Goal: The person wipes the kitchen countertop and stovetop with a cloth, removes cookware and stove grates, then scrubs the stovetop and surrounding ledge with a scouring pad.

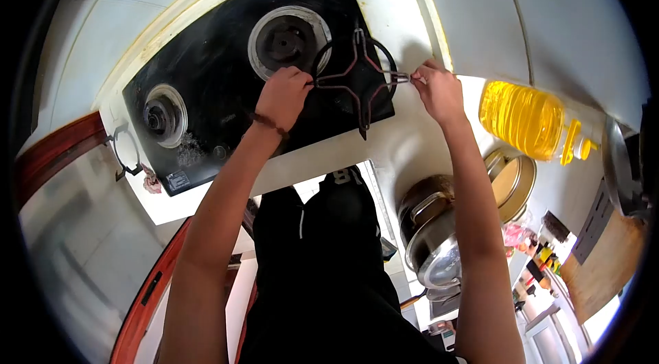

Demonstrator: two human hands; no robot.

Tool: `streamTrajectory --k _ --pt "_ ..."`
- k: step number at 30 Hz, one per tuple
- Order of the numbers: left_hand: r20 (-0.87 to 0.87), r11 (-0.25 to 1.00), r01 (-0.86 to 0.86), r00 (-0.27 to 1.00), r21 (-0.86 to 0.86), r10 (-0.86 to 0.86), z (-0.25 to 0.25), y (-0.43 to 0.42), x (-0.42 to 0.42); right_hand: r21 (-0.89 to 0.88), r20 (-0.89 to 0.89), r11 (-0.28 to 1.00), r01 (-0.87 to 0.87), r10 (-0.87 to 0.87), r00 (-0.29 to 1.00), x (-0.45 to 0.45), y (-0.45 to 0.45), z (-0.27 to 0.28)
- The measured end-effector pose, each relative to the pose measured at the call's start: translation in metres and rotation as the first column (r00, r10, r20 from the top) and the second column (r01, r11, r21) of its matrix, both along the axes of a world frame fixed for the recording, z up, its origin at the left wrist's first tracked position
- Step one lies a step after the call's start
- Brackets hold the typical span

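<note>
Both hands hold a round burner grate (348, 80) with several prongs over the right end of the black gas stove (226, 41). My left hand (283, 100) pinches the grate's left prong. On the opposite side, the fingers of my right hand (438, 91) are closed on the tip of the right prong. Just left of the grate is the bare right burner (288, 41), and farther left the other burner (165, 117) also has no grate on it. Whether the grate touches the stove top, I cannot tell.
A second grate (125, 151) sits on the counter by the stove's left end, near a crumpled cloth (150, 180). To the right lie a yellow oil bottle (522, 120), metal pots (429, 220), a golden pan (515, 185) and a wooden cutting board (607, 261).
</note>
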State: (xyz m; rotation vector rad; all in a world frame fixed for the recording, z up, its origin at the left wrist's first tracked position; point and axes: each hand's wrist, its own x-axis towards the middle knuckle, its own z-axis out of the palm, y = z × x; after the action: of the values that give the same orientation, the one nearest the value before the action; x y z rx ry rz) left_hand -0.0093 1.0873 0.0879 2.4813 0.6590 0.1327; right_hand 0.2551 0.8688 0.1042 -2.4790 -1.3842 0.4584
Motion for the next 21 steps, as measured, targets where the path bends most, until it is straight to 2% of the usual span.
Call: streamTrajectory --k 7,9,11,14,16,18,21 --pt "0.095 1.000 -0.006 0.995 -0.009 0.007 0.016 0.001 -0.010 0.020 0.044 0.994 -0.111 0.110 0.993 0.000 0.003 0.024" --pt "0.106 0.999 -0.032 0.994 -0.012 0.033 0.024 0.002 -0.015 0.099 0.032 0.985 -0.142 0.139 0.990 -0.001 0.008 0.033" --pt "0.114 0.998 -0.053 0.992 -0.019 0.055 0.030 0.004 -0.020 0.094 0.031 0.986 -0.137 0.135 0.990 0.000 0.013 0.043" --pt "0.124 0.993 -0.082 0.988 -0.088 0.093 0.031 0.001 -0.017 0.106 0.033 0.984 -0.144 0.141 0.989 0.006 0.020 0.046" --pt "0.013 0.997 -0.051 0.999 -0.051 0.052 0.019 0.004 -0.009 0.075 0.030 0.982 -0.172 0.170 0.985 0.016 0.018 0.029" --pt "0.018 0.998 -0.034 0.999 -0.048 0.035 0.017 0.001 -0.007 0.099 0.012 0.978 -0.185 0.185 0.983 0.015 0.015 0.027" --pt "0.103 0.999 -0.027 0.994 0.042 0.022 0.018 0.002 -0.007 0.081 0.053 0.978 -0.194 0.190 0.980 0.013 0.012 0.032"
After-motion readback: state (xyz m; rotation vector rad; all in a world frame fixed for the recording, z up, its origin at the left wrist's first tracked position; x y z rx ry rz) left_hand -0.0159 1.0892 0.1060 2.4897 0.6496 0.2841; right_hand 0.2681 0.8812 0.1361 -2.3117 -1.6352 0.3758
